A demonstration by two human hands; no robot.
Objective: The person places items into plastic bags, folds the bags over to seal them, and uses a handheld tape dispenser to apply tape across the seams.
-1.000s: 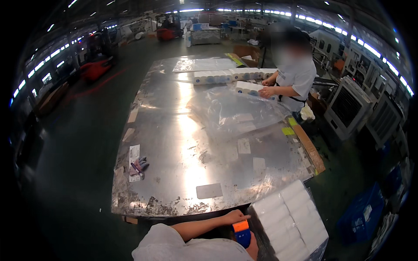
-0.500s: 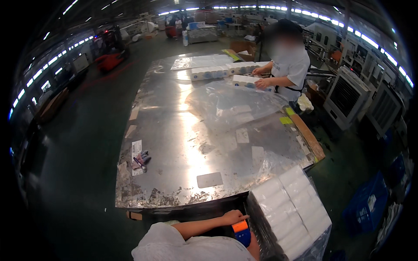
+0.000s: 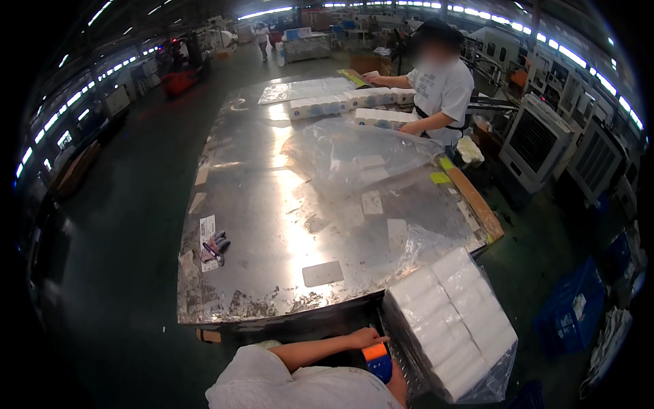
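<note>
Just beyond the near edge of the metal table, a large clear plastic bag of white paper rolls point(image 3: 453, 317) leans at a tilt. To its left my left hand point(image 3: 366, 338) is bent closed, one finger stretching toward the bag's side; what its fingers hold, if anything, cannot be made out. Below it is a blue and orange hand-held device point(image 3: 379, 361), its kind unclear. My right hand point(image 3: 396, 385) grips this device from the right, close against the bag, and most of that hand is hidden.
The metal table point(image 3: 252, 252) carries a patterned glove point(image 3: 216, 247), clear plastic film point(image 3: 340, 153) and rows of wrapped rolls point(image 3: 320, 106). Across it stands a co-worker point(image 3: 439, 85). A blue crate point(image 3: 571, 310) and an air cooler point(image 3: 538, 140) are at right, a red forklift point(image 3: 182, 78) far left.
My hands stay almost in place by the bag. The co-worker's one hand has moved away from the rolls toward the table's far edge. The view has shifted slightly.
</note>
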